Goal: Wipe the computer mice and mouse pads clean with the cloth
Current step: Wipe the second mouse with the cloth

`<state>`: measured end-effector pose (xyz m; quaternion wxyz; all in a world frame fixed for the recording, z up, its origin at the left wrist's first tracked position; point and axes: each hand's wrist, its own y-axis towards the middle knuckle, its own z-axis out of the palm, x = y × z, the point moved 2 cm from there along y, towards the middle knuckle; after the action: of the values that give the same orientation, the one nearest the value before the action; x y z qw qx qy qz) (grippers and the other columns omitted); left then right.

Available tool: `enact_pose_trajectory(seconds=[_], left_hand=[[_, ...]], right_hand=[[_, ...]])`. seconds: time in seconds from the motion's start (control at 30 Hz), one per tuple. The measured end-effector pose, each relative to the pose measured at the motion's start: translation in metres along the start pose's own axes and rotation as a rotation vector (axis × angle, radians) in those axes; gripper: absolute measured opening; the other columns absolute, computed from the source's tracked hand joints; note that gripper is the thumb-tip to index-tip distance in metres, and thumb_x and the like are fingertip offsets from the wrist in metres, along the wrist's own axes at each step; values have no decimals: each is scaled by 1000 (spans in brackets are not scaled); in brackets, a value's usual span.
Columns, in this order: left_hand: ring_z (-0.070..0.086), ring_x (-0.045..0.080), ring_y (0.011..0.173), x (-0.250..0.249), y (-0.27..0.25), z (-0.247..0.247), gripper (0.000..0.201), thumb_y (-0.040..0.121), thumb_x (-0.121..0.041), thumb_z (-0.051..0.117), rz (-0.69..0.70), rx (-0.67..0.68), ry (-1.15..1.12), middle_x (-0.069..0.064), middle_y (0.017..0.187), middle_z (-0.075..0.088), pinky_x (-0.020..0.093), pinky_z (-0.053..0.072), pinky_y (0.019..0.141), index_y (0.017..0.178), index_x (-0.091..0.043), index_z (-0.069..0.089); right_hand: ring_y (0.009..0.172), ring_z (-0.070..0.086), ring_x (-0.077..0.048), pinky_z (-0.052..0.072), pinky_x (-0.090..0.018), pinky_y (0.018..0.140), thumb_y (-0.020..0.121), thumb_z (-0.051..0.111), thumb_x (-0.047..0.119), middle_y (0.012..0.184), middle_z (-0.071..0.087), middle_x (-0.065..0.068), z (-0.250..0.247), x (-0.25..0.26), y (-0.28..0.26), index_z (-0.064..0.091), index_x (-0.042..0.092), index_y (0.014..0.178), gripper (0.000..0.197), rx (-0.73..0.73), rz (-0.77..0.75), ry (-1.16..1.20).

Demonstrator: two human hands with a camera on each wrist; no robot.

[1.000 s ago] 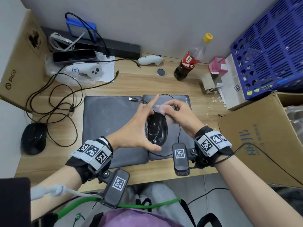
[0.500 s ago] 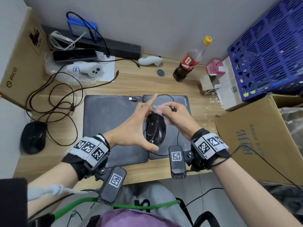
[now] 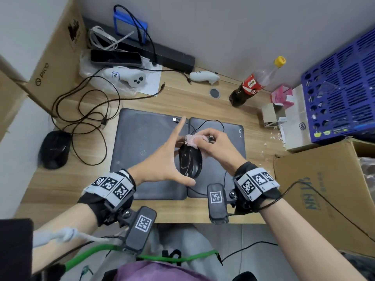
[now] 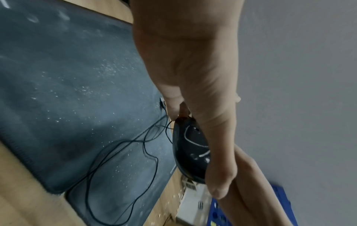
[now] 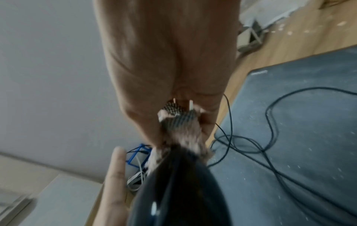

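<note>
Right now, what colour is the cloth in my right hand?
Pale pink cloth, seen best in the head view, gripped by the right hand.

Even, soft indoor light, faint shadows; wide-angle bending at the edges; both wrist views blurred, slightly dim.

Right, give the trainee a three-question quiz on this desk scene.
1. True or false: the right hand holds the pink cloth against the front end of the glossy black wired mouse.
2. Which hand steadies that mouse? A) left hand B) right hand
3. Fill in: the second black mouse sits on the ____, left of both mouse pads.

Key: 1 true; 2 A; 3 wooden desk.
</note>
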<state>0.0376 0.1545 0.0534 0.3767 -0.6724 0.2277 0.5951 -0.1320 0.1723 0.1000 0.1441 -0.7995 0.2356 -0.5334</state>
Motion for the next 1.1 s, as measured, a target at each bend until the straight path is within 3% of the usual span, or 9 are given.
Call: enact_pose_trajectory(seconds=[0.13, 0.33, 0.57, 0.63, 0.73, 0.9, 1.03, 1.1], left_hand=[[43, -4, 128, 4, -3, -15, 148, 52, -18, 98, -35, -116, -2, -6, 136, 46, 26, 32, 117, 152, -48, -8], [42, -14, 125, -10, 4, 4, 144, 57, -12, 95, -13, 23, 29, -23, 134, 42, 7, 31, 107, 152, -51, -7], [44, -16, 122, -21, 20, 15, 139, 61, -4, 92, -51, -19, -80, -12, 136, 44, 11, 32, 110, 153, -47, -4], [42, -17, 123, -23, 28, 19, 138, 62, -5, 92, -56, -38, -83, -11, 137, 43, 9, 31, 109, 153, -47, -4], [39, -11, 130, -23, 43, 23, 138, 63, -12, 93, -77, -73, -81, -6, 140, 43, 16, 32, 112, 152, -50, -5], [49, -17, 115, -16, 60, 27, 134, 64, -12, 91, -135, -175, -81, -14, 133, 49, 14, 38, 101, 152, -51, -1], [46, -12, 123, -15, 71, 36, 135, 61, -13, 93, -171, -163, -60, -14, 133, 48, 25, 36, 112, 153, -51, 2], [47, -14, 121, -19, 75, 45, 135, 62, -7, 92, -155, -117, -59, -13, 134, 48, 16, 36, 109, 153, -48, 2]], right_hand=[[58, 57, -7, 50, -21, 55, 83, 68, 4, 76, 62, 1, 0, 1, -5, 64, 11, 92, 12, 151, -67, -103], [78, 61, -15, 51, -28, 67, 87, 68, 13, 94, 62, -3, -18, -10, 16, 65, 8, 100, 15, 45, -58, -46], [90, 65, -16, 54, -31, 86, 80, 73, 2, 108, 67, -9, -58, -19, 37, 63, 20, 99, 28, -85, -65, 36], [92, 65, -16, 55, -34, 87, 80, 71, -1, 108, 68, -8, -61, -15, 40, 66, 15, 100, 26, -57, -115, 13], [88, 64, -12, 54, -26, 83, 83, 65, -2, 105, 68, -2, -60, -11, 41, 66, 12, 100, 23, 45, -188, -73], [86, 65, -13, 53, -37, 88, 79, 68, 7, 102, 71, 6, -75, -23, 33, 68, 23, 96, 23, 74, -216, -186], [81, 65, -12, 55, -37, 82, 77, 71, 12, 98, 72, 6, -87, -33, 11, 69, 32, 90, 24, 197, -200, -160], [85, 67, -19, 56, -37, 81, 75, 71, 16, 98, 72, 4, -93, -37, 10, 68, 34, 88, 22, 204, -194, -156]])
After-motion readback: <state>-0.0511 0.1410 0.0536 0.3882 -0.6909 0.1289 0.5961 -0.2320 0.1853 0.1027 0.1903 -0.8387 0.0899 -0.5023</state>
